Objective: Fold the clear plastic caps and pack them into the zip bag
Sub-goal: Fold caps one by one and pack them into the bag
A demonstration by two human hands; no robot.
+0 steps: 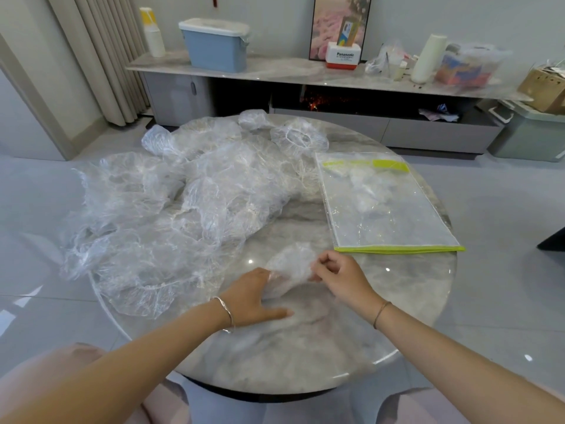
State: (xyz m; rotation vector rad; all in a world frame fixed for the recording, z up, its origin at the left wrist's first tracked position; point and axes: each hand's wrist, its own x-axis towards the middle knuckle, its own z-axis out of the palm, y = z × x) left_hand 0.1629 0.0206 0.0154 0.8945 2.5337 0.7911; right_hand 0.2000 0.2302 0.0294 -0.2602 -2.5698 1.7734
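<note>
Pile of caps [171,209]: spread over the left and far part of the table [336,341].
Zip bag [385,203]: laid flat on the table's right side, just beside the pile.
Single cap [290,267]: held at the near middle, between left hand [253,298] and right hand [339,273].
Sideboard [275,75]: set behind the table.

Crinkled clear plastic caps [171,209] on a glossy marble table [305,347].

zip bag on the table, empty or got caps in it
Partly filled, it seems: the zip bag lies flat on the table, with crumpled clear plastic showing through near its zip end.
</note>
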